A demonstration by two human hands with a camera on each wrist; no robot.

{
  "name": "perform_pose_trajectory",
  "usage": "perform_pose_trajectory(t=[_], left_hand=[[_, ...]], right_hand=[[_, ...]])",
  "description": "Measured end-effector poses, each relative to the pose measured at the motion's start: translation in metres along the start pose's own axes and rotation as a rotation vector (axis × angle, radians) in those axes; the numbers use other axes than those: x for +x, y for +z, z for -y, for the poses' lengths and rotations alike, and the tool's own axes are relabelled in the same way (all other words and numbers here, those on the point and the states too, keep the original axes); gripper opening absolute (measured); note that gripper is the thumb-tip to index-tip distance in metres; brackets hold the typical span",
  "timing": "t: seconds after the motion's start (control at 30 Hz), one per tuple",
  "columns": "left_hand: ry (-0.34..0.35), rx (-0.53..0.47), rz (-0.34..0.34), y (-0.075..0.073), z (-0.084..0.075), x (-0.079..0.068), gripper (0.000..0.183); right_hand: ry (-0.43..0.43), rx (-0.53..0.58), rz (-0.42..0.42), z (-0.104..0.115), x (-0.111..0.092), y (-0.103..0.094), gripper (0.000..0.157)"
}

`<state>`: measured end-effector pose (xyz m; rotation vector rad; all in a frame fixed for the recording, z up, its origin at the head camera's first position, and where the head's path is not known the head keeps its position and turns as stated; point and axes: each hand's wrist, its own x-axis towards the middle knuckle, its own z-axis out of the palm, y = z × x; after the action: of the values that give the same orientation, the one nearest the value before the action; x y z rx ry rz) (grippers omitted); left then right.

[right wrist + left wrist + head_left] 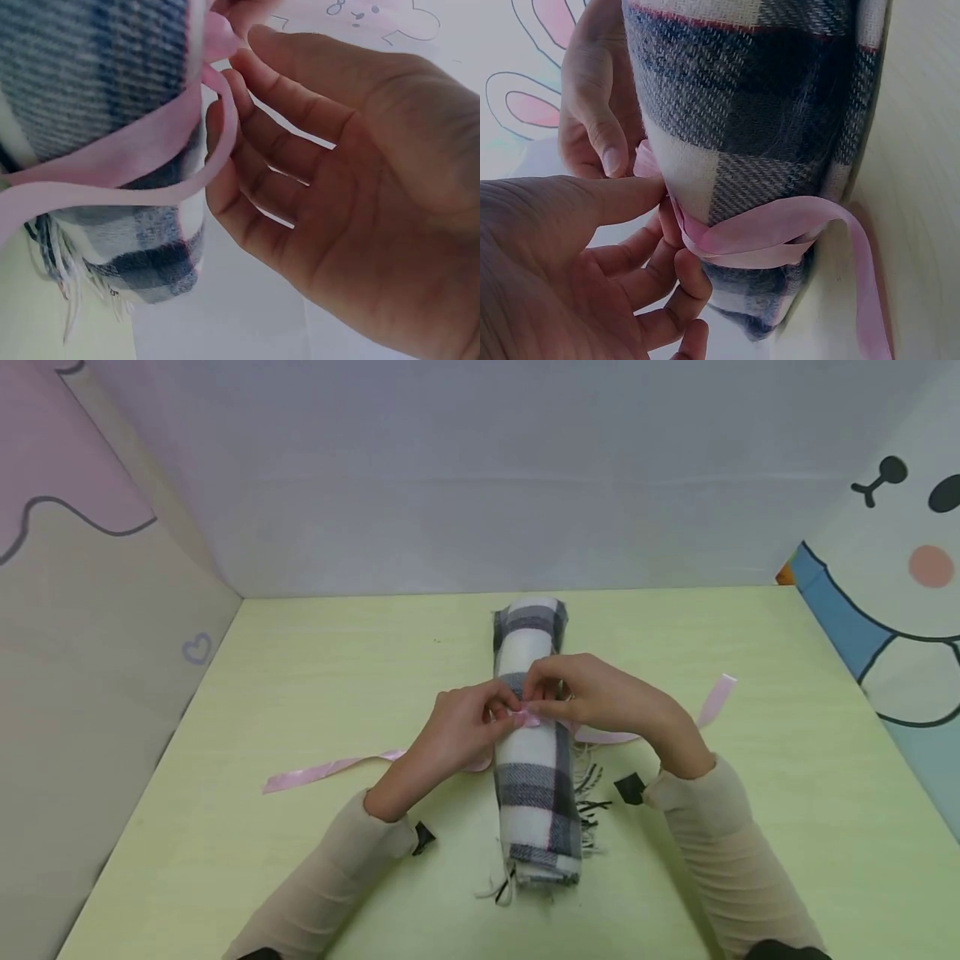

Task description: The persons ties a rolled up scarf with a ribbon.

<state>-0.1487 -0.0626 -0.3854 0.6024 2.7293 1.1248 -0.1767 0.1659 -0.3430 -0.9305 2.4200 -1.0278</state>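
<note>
A rolled plaid scarf (528, 827) in white, grey and black lies lengthwise on the table, fringe showing along its right side. Around its middle runs a pink ribbon (757, 232), gathered on top of the roll. My left hand (468, 718) pinches the ribbon at that gathered spot between thumb and forefinger; its other fingers curl loosely. From the other side, my right hand (600, 693) has its fingertips on the ribbon too, close to a small pink loop (219, 37). The fingertips partly hide the gathered part. Loose ribbon tails trail out to both sides.
The pale yellow table (300, 677) is bounded by a plain back wall (480, 510) and side panels. Cartoon drawings decorate the right panel (900, 610). One ribbon tail (322, 772) lies to the left; another ribbon end (717, 699) sticks up beyond the right wrist.
</note>
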Motion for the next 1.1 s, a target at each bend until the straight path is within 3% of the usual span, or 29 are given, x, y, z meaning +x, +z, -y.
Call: perform_pose_trajectory(t=[0.3,0.63,0.87,1.1], left_hand=[[0.037,0.025,0.040,-0.005,0.005,0.001,0.011],[0.065,-0.062,-0.012,0.004,0.013,0.006,0.007],[0.126,-0.140,-0.031,0.006,0.015,0.006,0.016],[0.128,-0.250,0.046,0.001,0.021,0.007,0.006]], right_hand=[[-0.013,-0.067,-0.005,-0.002,-0.001,0.011,0.006],[-0.059,-0.099,-0.002,-0.011,-0.003,0.012,0.006],[-0.095,-0.020,0.026,-0.019,-0.007,0.006,0.010],[-0.095,0.114,0.035,-0.023,-0.012,-0.004,0.009]])
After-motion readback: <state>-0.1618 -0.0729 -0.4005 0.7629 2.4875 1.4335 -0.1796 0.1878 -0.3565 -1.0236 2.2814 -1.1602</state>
